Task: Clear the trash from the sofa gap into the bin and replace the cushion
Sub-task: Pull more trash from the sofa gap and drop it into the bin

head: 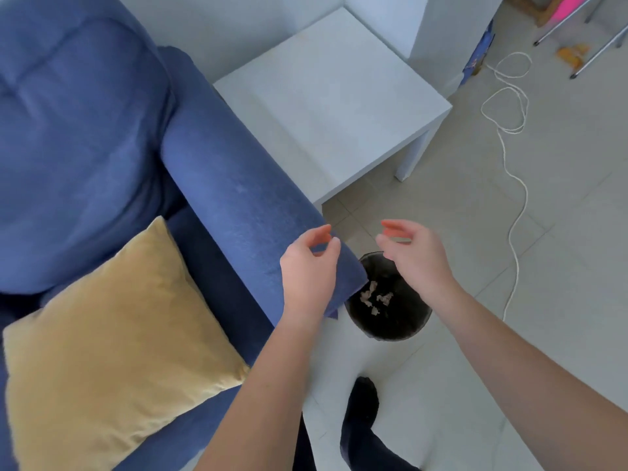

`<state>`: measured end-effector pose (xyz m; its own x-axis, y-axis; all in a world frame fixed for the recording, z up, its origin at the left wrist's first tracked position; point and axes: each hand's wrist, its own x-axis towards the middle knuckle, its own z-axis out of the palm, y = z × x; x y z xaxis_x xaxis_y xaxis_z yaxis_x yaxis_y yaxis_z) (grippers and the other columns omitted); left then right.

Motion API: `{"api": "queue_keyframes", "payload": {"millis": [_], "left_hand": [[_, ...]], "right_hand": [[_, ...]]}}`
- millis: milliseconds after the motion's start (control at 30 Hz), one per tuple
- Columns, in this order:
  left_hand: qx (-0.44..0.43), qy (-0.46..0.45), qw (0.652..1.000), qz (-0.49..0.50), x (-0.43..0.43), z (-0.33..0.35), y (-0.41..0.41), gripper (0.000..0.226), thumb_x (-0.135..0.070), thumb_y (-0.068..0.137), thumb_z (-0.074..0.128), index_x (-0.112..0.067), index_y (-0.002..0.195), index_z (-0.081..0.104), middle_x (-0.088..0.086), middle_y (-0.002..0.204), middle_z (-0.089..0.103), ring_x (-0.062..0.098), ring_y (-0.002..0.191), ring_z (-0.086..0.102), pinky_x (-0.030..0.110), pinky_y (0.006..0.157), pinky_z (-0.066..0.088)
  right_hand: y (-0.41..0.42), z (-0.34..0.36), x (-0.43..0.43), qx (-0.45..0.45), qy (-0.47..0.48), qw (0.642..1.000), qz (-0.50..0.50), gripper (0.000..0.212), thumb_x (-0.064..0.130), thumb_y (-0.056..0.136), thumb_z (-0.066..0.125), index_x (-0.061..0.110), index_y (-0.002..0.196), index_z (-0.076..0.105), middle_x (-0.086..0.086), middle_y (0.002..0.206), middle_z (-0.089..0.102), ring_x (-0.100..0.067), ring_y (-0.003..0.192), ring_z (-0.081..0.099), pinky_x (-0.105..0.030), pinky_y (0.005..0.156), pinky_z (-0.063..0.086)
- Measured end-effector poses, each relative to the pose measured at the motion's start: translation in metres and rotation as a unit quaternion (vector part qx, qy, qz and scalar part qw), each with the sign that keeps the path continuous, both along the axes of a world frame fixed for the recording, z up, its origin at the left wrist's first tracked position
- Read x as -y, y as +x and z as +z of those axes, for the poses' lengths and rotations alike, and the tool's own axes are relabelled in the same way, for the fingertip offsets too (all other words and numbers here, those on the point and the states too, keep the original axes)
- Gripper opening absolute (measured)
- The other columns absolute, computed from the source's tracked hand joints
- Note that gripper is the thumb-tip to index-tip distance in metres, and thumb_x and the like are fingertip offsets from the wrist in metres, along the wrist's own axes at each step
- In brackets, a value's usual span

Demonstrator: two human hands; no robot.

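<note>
A black round bin (401, 321) stands on the floor at the front end of the blue sofa's armrest (238, 198). Crumpled bits of trash (375, 299) lie in its bottom. My right hand (413, 253) hovers over the bin's far rim, fingers apart, nothing in it. My left hand (311, 266) is over the end of the armrest, fingers loosely curled and empty. A mustard yellow cushion (115, 334) lies on the sofa seat at the left, against the armrest's inner side. The gap under it is hidden.
A white side table (333, 96) stands beyond the armrest. A white cord (509, 130) snakes over the tiled floor at the right. My dark-socked foot (363, 402) is on the floor in front of the bin. Metal legs and clutter sit far right.
</note>
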<state>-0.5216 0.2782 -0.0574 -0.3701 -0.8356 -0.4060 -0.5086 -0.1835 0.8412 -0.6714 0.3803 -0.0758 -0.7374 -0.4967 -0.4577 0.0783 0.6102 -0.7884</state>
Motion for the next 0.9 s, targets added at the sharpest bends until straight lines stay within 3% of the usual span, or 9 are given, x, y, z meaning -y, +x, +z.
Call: {"api": "queue_keyframes", "payload": {"millis": [167,233,333,400,467,567,633,833,900], "left_hand": [[0.006,-0.002,0.996,0.092,0.062,-0.005,0.073,0.029,-0.032,0.101,0.068,-0.032,0.13,0.073,-0.024,0.115,0.073,0.011,0.091,0.078,0.011,0.062,0.052],[0.018,-0.008,0.991,0.129,0.089,-0.013,0.105,0.03,-0.029,0.1,0.07,-0.028,0.13,0.074,-0.022,0.113,0.073,0.015,0.087,0.078,0.007,0.066,0.054],[0.037,-0.018,0.985,0.167,0.13,-0.025,0.153,0.031,-0.027,0.1,0.07,-0.024,0.131,0.074,-0.017,0.114,0.075,0.009,0.093,0.075,0.019,0.086,0.061],[0.067,-0.029,0.981,0.181,0.159,-0.034,0.184,0.03,-0.026,0.102,0.068,-0.021,0.131,0.074,-0.017,0.111,0.073,0.0,0.088,0.069,0.003,0.071,0.053],[0.099,-0.033,0.975,0.195,0.187,-0.041,0.213,0.029,-0.026,0.102,0.066,-0.021,0.13,0.074,-0.015,0.107,0.074,0.004,0.079,0.067,0.004,0.061,0.047],[0.13,-0.031,0.967,0.216,0.232,-0.057,0.254,0.032,-0.028,0.102,0.065,-0.021,0.132,0.074,-0.008,0.119,0.074,0.018,0.097,0.071,0.024,0.078,0.053],[0.138,-0.026,0.963,0.23,0.261,-0.07,0.276,0.033,-0.027,0.101,0.065,-0.02,0.133,0.074,-0.007,0.122,0.074,0.014,0.104,0.068,0.02,0.082,0.051],[0.137,-0.009,0.96,0.242,0.345,-0.122,0.314,0.03,-0.021,0.101,0.066,-0.014,0.129,0.075,-0.007,0.114,0.072,0.009,0.103,0.06,0.022,0.091,0.044],[0.128,0.031,0.959,0.253,0.369,-0.139,0.317,0.022,-0.021,0.099,0.068,-0.017,0.118,0.078,-0.008,0.103,0.071,0.012,0.1,0.061,0.022,0.087,0.043]], "right_hand": [[0.047,0.019,0.079,0.011,-0.031,0.998,0.048,0.028,0.026,0.093,0.075,0.035,0.12,0.075,0.016,0.114,0.076,-0.021,0.094,0.079,-0.042,0.093,0.063],[0.071,0.02,0.11,0.018,-0.037,0.996,0.078,0.028,0.028,0.094,0.075,0.034,0.121,0.076,0.015,0.116,0.076,-0.016,0.1,0.078,-0.036,0.094,0.062],[0.11,0.015,0.156,0.01,-0.035,0.991,0.127,0.038,0.031,0.095,0.073,0.027,0.133,0.073,0.012,0.121,0.075,-0.015,0.107,0.075,-0.03,0.095,0.058],[0.137,0.007,0.186,0.009,-0.031,0.987,0.154,0.039,0.033,0.096,0.073,0.026,0.134,0.073,0.011,0.121,0.075,-0.016,0.104,0.076,-0.023,0.083,0.056],[0.162,-0.003,0.215,0.018,-0.024,0.984,0.174,0.039,0.033,0.097,0.072,0.025,0.135,0.072,0.01,0.121,0.075,-0.018,0.099,0.077,-0.016,0.066,0.053],[0.198,-0.021,0.26,0.022,-0.016,0.98,0.198,0.039,0.031,0.098,0.072,0.021,0.136,0.072,0.007,0.123,0.074,-0.016,0.106,0.075,-0.026,0.084,0.06],[0.223,-0.034,0.293,0.03,-0.01,0.978,0.208,0.039,0.029,0.097,0.073,0.019,0.135,0.073,0.004,0.122,0.075,-0.016,0.108,0.074,-0.034,0.095,0.061],[0.286,-0.084,0.403,0.028,0.006,0.972,0.235,0.035,0.02,0.092,0.074,0.005,0.124,0.076,-0.011,0.116,0.079,-0.031,0.102,0.077,-0.046,0.095,0.062],[0.303,-0.107,0.437,0.048,0.02,0.973,0.226,0.04,0.02,0.089,0.075,0.01,0.127,0.076,-0.005,0.118,0.079,-0.024,0.105,0.077,-0.04,0.094,0.063]]}}
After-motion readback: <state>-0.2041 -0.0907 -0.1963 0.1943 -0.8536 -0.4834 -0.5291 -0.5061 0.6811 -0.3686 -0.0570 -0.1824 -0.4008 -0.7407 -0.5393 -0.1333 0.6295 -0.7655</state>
